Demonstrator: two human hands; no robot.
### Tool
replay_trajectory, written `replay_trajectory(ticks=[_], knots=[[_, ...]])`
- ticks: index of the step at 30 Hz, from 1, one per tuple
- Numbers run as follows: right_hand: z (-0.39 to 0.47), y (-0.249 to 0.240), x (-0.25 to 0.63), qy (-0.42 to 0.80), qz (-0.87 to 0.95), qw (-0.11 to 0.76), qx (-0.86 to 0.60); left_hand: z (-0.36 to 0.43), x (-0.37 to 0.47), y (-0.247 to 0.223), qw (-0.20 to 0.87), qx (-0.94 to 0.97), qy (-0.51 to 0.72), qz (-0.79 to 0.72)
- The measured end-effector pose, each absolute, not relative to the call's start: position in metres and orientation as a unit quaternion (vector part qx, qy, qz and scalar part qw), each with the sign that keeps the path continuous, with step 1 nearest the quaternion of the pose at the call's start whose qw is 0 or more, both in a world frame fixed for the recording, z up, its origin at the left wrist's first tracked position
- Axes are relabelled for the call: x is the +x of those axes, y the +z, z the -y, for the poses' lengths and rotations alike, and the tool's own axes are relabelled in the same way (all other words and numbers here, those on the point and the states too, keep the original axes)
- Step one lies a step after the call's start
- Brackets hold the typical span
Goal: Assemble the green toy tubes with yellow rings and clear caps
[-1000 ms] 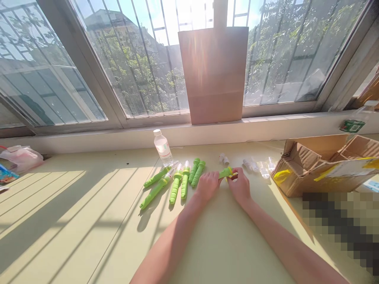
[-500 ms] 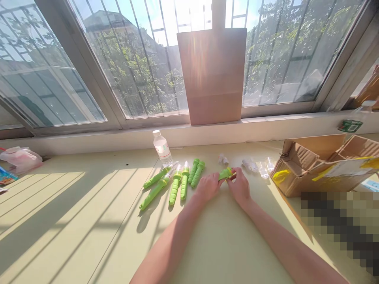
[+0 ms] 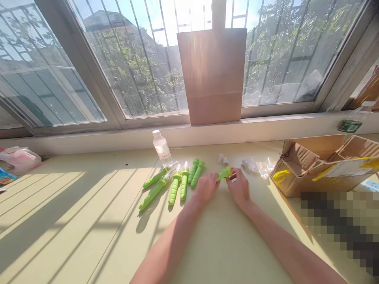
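Note:
A green ribbed tube (image 3: 224, 173) is held between my two hands over the table. My left hand (image 3: 207, 186) is closed round its left end, and my right hand (image 3: 238, 187) pinches the wider collar at its right end. To the left of my hands lie several similar green tubes (image 3: 175, 189), some with clear tips. Small clear plastic pieces (image 3: 250, 165) lie beyond and to the right of my right hand. A clear bottle with a white cap (image 3: 162, 148) stands behind the green tubes.
An open cardboard box (image 3: 334, 167) with yellow tape stands at the right. A cardboard sheet (image 3: 214, 77) leans upright against the window. A pink plastic bag (image 3: 22, 158) lies at the far left. Another bottle (image 3: 353, 122) is on the sill at the right.
My left hand has shifted slightly left along the green tube, so more of the tube shows between my hands. My right hand has hardly moved.

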State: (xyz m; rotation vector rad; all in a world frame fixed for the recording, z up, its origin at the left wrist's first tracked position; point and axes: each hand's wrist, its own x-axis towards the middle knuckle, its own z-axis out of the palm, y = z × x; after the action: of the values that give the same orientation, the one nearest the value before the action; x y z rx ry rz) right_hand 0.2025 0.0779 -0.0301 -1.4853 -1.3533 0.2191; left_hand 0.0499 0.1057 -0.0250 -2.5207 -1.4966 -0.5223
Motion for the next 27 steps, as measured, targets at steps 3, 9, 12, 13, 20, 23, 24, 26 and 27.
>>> replay_trajectory(ticks=[3, 9, 12, 13, 20, 23, 24, 26, 27], knots=[[-0.079, -0.031, 0.203, 0.090, 0.561, 0.525, -0.634, -0.104, 0.051, -0.024, 0.086, -0.840, -0.185, 0.502], [-0.081, -0.031, 0.204, 0.078, 0.567, 0.513, -0.640, -0.101, 0.051, -0.020, 0.098, -0.843, -0.205, 0.488], [-0.081, -0.031, 0.203, 0.075, 0.568, 0.514, -0.639, -0.101, 0.051, -0.020, 0.102, -0.844, -0.215, 0.480], [-0.081, -0.031, 0.203, 0.073, 0.568, 0.515, -0.639, -0.101, 0.052, -0.020, 0.104, -0.844, -0.218, 0.479], [-0.081, -0.031, 0.203, 0.074, 0.568, 0.517, -0.637, -0.099, 0.054, -0.017, 0.108, -0.847, -0.186, 0.485], [-0.081, -0.031, 0.203, 0.074, 0.566, 0.517, -0.638, -0.099, 0.055, -0.015, 0.107, -0.851, -0.174, 0.483], [-0.081, -0.030, 0.203, 0.073, 0.567, 0.517, -0.637, -0.099, 0.055, -0.015, 0.104, -0.853, -0.170, 0.483], [-0.081, -0.030, 0.203, 0.071, 0.569, 0.515, -0.637, -0.099, 0.055, -0.014, 0.090, -0.857, -0.163, 0.480], [-0.081, -0.030, 0.203, 0.071, 0.570, 0.515, -0.636, -0.099, 0.055, -0.013, 0.081, -0.859, -0.158, 0.480]])
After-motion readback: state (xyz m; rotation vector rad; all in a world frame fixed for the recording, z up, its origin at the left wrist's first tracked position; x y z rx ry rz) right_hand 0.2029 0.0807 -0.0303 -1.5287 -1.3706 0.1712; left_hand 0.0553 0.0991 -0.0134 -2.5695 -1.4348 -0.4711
